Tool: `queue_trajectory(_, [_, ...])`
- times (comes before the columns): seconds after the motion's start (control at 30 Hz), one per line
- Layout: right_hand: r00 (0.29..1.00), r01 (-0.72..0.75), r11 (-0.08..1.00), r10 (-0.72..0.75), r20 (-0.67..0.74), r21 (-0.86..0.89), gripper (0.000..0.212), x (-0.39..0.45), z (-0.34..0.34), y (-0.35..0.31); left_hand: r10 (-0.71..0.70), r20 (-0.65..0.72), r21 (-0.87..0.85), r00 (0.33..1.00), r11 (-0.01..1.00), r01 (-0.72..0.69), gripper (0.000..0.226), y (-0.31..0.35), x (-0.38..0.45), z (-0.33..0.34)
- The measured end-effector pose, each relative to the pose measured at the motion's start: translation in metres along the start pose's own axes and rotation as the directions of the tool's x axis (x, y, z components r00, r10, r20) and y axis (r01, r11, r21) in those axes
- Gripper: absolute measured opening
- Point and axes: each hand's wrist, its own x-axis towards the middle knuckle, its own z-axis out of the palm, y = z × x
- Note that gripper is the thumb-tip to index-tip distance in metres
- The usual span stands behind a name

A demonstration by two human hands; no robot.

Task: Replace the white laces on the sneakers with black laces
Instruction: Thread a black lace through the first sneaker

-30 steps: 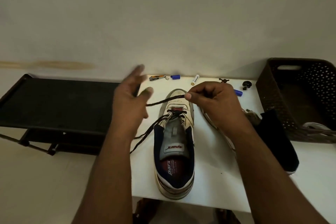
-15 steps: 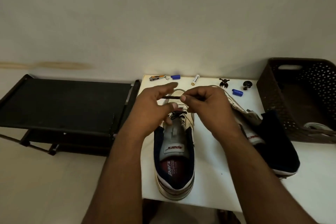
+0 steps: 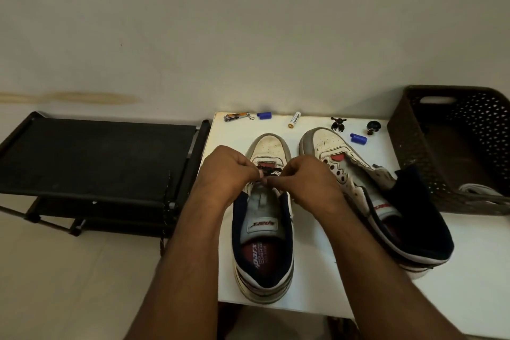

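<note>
Black lace [image 3: 271, 172] sits at the lowest eyelets of the near sneaker [image 3: 263, 229], crossing just behind the toe cap; only a short dark stretch shows between the two hands, the rest hidden under the fingers. Near sneaker stands upright on the white table [image 3: 311, 279], toe away from the camera, heel toward the table's front edge, grey tongue pulled up and open. Left hand [image 3: 226, 174] over the sneaker's left eyelet row, fingers curled in tight, thumb and forefinger pinching the lace at the throat. Right hand [image 3: 309, 179] mirrors it on the right row, fingers curled, fingertips pinching the same lace; the two hands nearly meet at the fingertips over the tongue. Second sneaker [image 3: 358, 188] just beside the first on the right, tilted over onto its side, no lace visible in its eyelets, tongue flopped out. Along the far edge of the table: nail clipper [image 3: 236, 116], blue cap [image 3: 264, 115], small battery [image 3: 294, 119], two small dark figures [image 3: 338, 122], another blue cap [image 3: 358, 138]. Dark perforated basket [image 3: 452, 146] on the table's right end, something pale, perhaps white laces, lying in its near corner; cannot tell for sure. Black rack [image 3: 96, 157] stands to the left of the table, touching or nearly touching its side.
</note>
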Motion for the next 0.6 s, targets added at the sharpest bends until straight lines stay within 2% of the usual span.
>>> queue_trajectory(0.1, [0.997, 0.066, 0.991, -0.060, 0.055, -0.114, 0.022, 0.000, -0.006, -0.002, -0.036, 0.005, -0.015, 0.999, 0.999, 0.036, 0.002, -0.003, 0.002, 0.003])
queue_trajectory(0.17, [0.995, 0.085, 0.989, -0.078, 0.060, -0.124, 0.024, 0.000, -0.007, -0.002, -0.034, 0.039, -0.019, 0.999, 0.999, 0.035, 0.005, -0.003, 0.001, 0.005])
queue_trajectory(0.23, [0.996, 0.080, 0.995, -0.078, 0.043, -0.059, 0.025, 0.001, -0.006, 0.000, -0.041, 0.068, -0.020, 0.997, 0.999, 0.043, 0.004, -0.002, 0.000, 0.007])
queue_trajectory(0.37, [0.998, 0.039, 0.982, -0.046, 0.038, 0.182, 0.022, 0.001, -0.003, 0.008, -0.101, 0.013, 0.009, 0.995, 0.995, 0.101, 0.004, -0.002, 0.003, 0.012])
queue_trajectory(0.5, [0.997, 0.040, 0.950, -0.060, 0.056, 0.310, 0.021, -0.001, 0.000, 0.005, -0.131, -0.014, 0.008, 0.991, 0.991, 0.131, 0.004, -0.002, 0.002, 0.019])
queue_trajectory(0.6, [0.996, 0.042, 0.920, -0.070, 0.059, 0.391, 0.029, -0.001, 0.002, 0.005, -0.139, -0.046, 0.012, 0.989, 0.990, 0.140, 0.007, -0.003, 0.003, 0.022])
